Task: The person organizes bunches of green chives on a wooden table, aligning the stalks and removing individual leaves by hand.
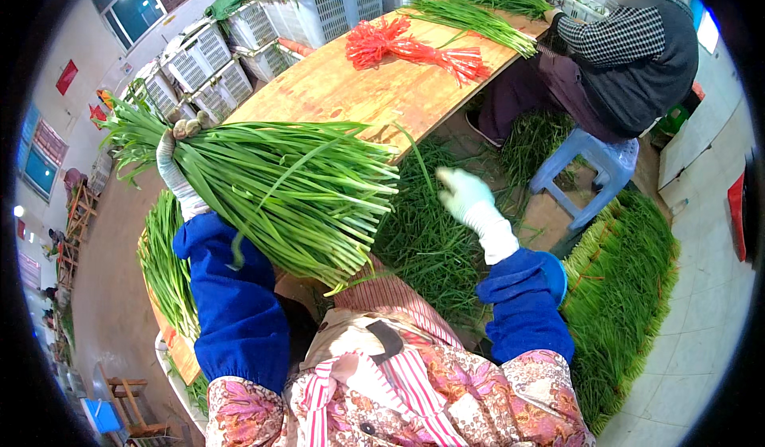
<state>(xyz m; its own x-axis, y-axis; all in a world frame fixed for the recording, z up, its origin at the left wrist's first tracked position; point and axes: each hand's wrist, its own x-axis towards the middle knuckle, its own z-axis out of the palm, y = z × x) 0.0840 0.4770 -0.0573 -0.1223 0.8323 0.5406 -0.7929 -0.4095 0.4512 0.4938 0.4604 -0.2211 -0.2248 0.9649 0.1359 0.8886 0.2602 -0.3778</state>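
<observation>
My left hand (188, 129), in a soiled glove, grips a large bunch of garlic chives (287, 184) around its leafy end. The pale cut ends fan out to the right, over the table edge and my lap. My right hand (469, 199), in a pale glove, is raised to the right of the bunch, apart from it and slightly blurred. A single loose green leaf (418, 154) curves close to its fingertips; whether they pinch it cannot be made out. More garlic chives (167, 262) lie on the table by my left forearm.
Red plastic ties (412, 49) lie on the wooden table (287, 103). Across it a person (621, 58) sits on a blue plastic stool (591, 166) beside more chives (478, 20). Leaf waste (436, 250) covers the floor; tied bundles (621, 303) lie right. White crates (326, 8) stand behind.
</observation>
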